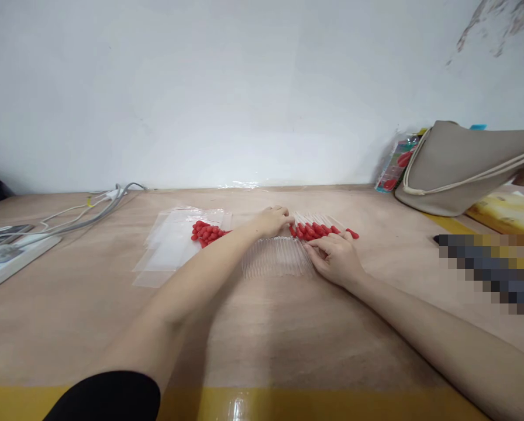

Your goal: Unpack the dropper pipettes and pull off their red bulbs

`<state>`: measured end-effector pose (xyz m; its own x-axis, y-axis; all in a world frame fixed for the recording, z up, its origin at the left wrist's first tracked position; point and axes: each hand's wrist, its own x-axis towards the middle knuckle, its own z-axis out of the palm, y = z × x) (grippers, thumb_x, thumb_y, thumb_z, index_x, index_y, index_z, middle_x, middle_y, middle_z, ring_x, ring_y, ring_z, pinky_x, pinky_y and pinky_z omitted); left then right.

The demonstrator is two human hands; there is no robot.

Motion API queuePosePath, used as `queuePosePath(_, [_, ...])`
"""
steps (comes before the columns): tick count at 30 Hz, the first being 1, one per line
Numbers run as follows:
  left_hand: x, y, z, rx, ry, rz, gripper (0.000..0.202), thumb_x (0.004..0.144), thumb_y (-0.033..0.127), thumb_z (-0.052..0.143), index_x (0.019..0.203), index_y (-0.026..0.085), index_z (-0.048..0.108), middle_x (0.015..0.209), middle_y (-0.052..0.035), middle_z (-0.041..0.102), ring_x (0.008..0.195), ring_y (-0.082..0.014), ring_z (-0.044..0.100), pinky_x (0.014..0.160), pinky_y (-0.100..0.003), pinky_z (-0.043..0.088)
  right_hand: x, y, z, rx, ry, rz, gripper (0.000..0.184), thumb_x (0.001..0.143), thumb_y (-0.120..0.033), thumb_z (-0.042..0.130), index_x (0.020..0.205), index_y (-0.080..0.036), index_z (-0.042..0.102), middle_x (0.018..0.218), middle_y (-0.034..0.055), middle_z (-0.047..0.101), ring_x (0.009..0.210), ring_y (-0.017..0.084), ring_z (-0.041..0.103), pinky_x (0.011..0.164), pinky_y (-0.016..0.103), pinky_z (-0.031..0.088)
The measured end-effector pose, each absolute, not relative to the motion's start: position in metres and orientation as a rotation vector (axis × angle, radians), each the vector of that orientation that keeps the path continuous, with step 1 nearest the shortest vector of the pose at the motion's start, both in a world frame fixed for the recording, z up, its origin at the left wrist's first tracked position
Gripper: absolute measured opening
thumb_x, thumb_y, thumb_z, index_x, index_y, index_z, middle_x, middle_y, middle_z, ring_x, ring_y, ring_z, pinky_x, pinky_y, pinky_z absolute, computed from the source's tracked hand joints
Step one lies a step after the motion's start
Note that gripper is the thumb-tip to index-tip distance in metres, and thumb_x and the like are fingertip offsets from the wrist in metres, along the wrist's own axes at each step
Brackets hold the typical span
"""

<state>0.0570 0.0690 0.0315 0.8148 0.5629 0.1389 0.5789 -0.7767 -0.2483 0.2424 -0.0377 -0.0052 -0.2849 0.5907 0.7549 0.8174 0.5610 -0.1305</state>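
Observation:
A row of thin clear sticks (275,257) with small red drop-shaped tips (317,230) lies on the wooden table (262,327). My left hand (273,221) rests at the left end of the red tips, fingers curled down and pinching among them. My right hand (334,254) sits on the right side of the sticks, fingers bent and pinched together on the sticks just below the tips. A second heap of red tips (206,232) lies left of my left hand, on a stack of clear plastic bags (169,245).
A white power strip (7,260) with grey cables (93,210) lies at the far left. A beige bag (459,166) stands at the back right beside a colourful packet (396,164). A yellow object (505,211) lies below the bag. A white wall is close behind.

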Motion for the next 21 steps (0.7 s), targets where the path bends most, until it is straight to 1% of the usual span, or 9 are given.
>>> queuePosePath(3, [0.058,0.073,0.03,-2.695,-0.812,-0.056,0.013,0.086,0.019,0.047,0.093,0.018,0.058,0.099,-0.0095,0.058,0.093,-0.0204,0.053,0.076,-0.031,0.037,0.242,-0.039,-0.004,-1.276,-1.999,-0.346,0.029,0.078,-0.027,0.05,0.051,-0.018,0.055,0.049,-0.0013,0.055,0.052,0.012,0.049,0.068,0.031,0.028])
queuePosePath(5, [0.057,0.075,0.029,-2.681,-0.779,-0.036,0.012,0.086,0.017,0.046,0.091,0.017,0.057,0.095,-0.0093,0.059,0.092,-0.02,0.053,0.075,-0.03,0.036,0.241,-0.039,-0.004,-1.359,-2.012,-0.297,0.03,0.079,-0.028,0.049,0.051,-0.018,0.053,0.049,-0.0012,0.056,0.05,0.012,0.05,0.069,0.032,0.029])
queuePosePath(8, [0.054,0.076,0.028,-2.659,-0.753,-0.016,0.013,0.087,0.013,0.044,0.091,0.016,0.056,0.095,-0.0092,0.06,0.091,-0.019,0.054,0.075,-0.029,0.036,0.241,-0.039,-0.005,-1.426,-2.006,-0.163,0.023,0.078,-0.029,0.049,0.06,-0.018,0.058,0.05,-0.0019,0.057,0.049,0.013,0.051,0.067,0.032,0.033])
queuePosePath(10, [0.051,0.076,0.028,-2.642,-0.756,-0.011,0.014,0.087,0.011,0.042,0.091,0.015,0.055,0.096,-0.0097,0.06,0.092,-0.019,0.054,0.077,-0.03,0.035,0.241,-0.039,-0.005,-1.462,-1.991,-0.07,0.019,0.077,-0.029,0.05,0.066,-0.019,0.062,0.051,-0.0021,0.058,0.048,0.013,0.051,0.063,0.03,0.035])
queuePosePath(12, [0.048,0.076,0.031,-2.621,-0.778,-0.011,0.015,0.086,0.01,0.042,0.091,0.014,0.055,0.098,-0.0107,0.06,0.093,-0.0198,0.053,0.077,-0.03,0.035,0.24,-0.04,-0.004,-1.491,-1.987,0.004,0.017,0.075,-0.029,0.051,0.068,-0.019,0.064,0.051,-0.0022,0.058,0.047,0.013,0.051,0.058,0.029,0.035])
queuePosePath(14, [0.044,0.077,0.035,-2.595,-0.827,-0.015,0.014,0.084,0.008,0.043,0.091,0.013,0.054,0.098,-0.0118,0.06,0.093,-0.0212,0.054,0.077,-0.031,0.036,0.239,-0.041,-0.003,-1.494,-1.991,0.05,0.016,0.074,-0.028,0.052,0.068,-0.019,0.064,0.049,-0.0026,0.057,0.045,0.013,0.05,0.055,0.028,0.035])
queuePosePath(17, [0.038,0.076,0.044,-2.546,-0.946,-0.046,0.016,0.083,0.006,0.043,0.093,0.012,0.053,0.094,-0.0122,0.061,0.088,-0.0223,0.056,0.076,-0.032,0.037,0.237,-0.043,-0.002,-1.478,-1.976,0.114,0.017,0.075,-0.028,0.051,0.07,-0.02,0.066,0.045,-0.004,0.053,0.042,0.012,0.049,0.049,0.027,0.035])
queuePosePath(19, [0.034,0.069,0.05,-2.52,-1.013,-0.087,0.019,0.083,0.004,0.041,0.096,0.013,0.052,0.094,-0.0108,0.061,0.087,-0.0214,0.056,0.076,-0.032,0.038,0.237,-0.043,-0.003,-1.482,-1.954,0.161,0.019,0.076,-0.029,0.051,0.073,-0.02,0.067,0.043,-0.0047,0.052,0.04,0.012,0.048,0.047,0.026,0.033])
queuePosePath(21, [0.029,0.054,0.054,-2.509,-1.043,-0.128,0.023,0.083,0.003,0.04,0.1,0.015,0.051,0.098,-0.0086,0.06,0.09,-0.0198,0.056,0.078,-0.031,0.039,0.237,-0.043,-0.005,-1.478,-1.929,0.192,0.02,0.076,-0.031,0.051,0.075,-0.019,0.067,0.046,-0.0041,0.055,0.041,0.012,0.049,0.046,0.025,0.033])
